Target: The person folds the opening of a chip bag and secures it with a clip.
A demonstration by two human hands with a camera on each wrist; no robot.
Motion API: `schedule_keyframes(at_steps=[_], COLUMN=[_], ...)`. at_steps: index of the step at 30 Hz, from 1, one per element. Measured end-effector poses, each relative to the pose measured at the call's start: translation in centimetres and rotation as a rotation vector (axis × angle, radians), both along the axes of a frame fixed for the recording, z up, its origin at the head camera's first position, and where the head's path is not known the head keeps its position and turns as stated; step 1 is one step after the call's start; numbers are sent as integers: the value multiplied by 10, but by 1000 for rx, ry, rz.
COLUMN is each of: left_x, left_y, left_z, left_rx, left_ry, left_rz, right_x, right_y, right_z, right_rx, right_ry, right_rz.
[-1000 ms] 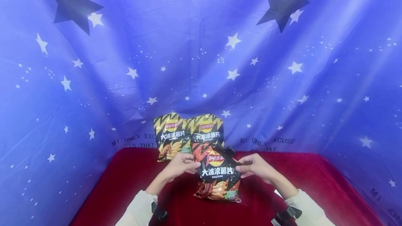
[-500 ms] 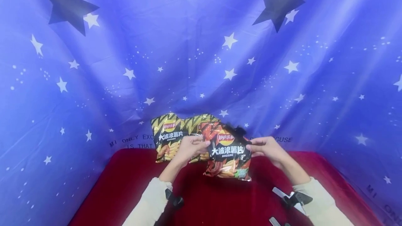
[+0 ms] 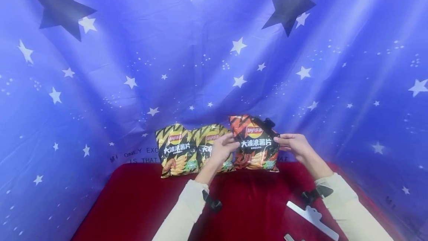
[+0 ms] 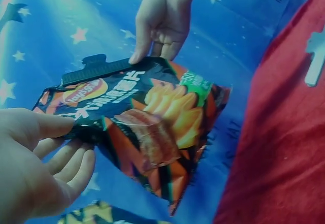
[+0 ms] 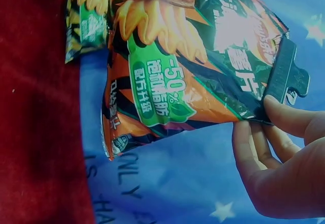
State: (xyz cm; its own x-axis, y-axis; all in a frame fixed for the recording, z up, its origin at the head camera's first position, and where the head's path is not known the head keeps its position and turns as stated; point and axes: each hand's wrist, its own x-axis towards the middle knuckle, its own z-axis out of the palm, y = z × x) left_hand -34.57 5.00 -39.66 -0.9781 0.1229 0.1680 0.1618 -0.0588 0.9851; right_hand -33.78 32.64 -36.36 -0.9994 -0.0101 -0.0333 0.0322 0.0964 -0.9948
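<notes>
An orange-and-black bag of potato chips (image 3: 255, 153) stands upright at the back of the red cloth, its base near the cloth's far edge. My left hand (image 3: 221, 151) pinches its left side between thumb and fingers. At the opposite side, my right hand (image 3: 297, 147) pinches the edge just below a black bag clip (image 5: 280, 76). That clip is fastened across the bag's upper right corner. To the left, a yellow-and-black chip bag (image 3: 208, 148) is partly hidden by my left hand, and a second yellow-and-black chip bag (image 3: 172, 151) stands beside it.
A silver clip (image 3: 312, 217) lies on the red cloth (image 3: 140, 203) near my right forearm. Part of another silver piece (image 3: 289, 237) shows at the bottom edge. A blue star-patterned curtain (image 3: 200, 58) rises behind the bags and along both sides.
Both hands have carried the orange bag away from me and to the right, from in front of the yellow bags to beside them. The second yellow bag is more visible, as is the silver clip.
</notes>
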Motion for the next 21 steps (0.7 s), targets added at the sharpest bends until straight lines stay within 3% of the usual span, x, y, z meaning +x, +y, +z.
schedule_keyframes(at_steps=[13,21], left_x=[-18,-26], left_y=[44,49], left_z=[-49,-65], left_rx=[-10,-6], left_ry=[18,-1], left_rz=[67,66], right_x=[-18,-29], right_y=[22,26], right_z=[-46,-61], right_rx=[-26,-54], right_ry=[-83,-103], right_rz=[-95,-122])
